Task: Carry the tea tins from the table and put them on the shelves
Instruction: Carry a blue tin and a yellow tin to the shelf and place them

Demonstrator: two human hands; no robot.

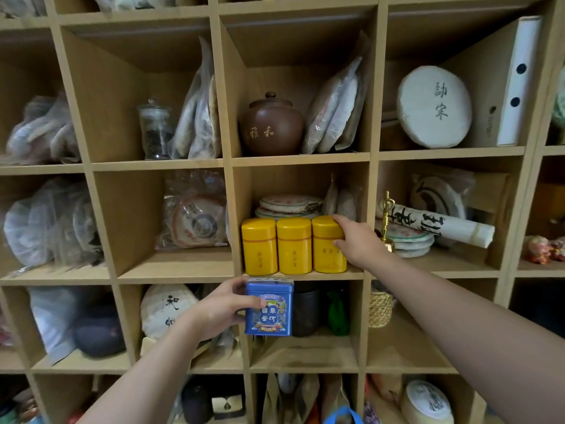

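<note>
blue tin (269,307) in left grip (223,307), printed label

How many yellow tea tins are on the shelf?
3, side by side in one cubby: left yellow metal tin, middle yellow tin, right yellow tin under the right hand. None seem hidden.

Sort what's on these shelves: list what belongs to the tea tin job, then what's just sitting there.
Job:
- three yellow tins, in a row in the middle cubby
- right hand, grip on the rightmost yellow tin
- blue tin, held by the left hand
- shelf

Just there:
- brown jar
- glass jar
- white binder
- scroll
- woven basket
</note>
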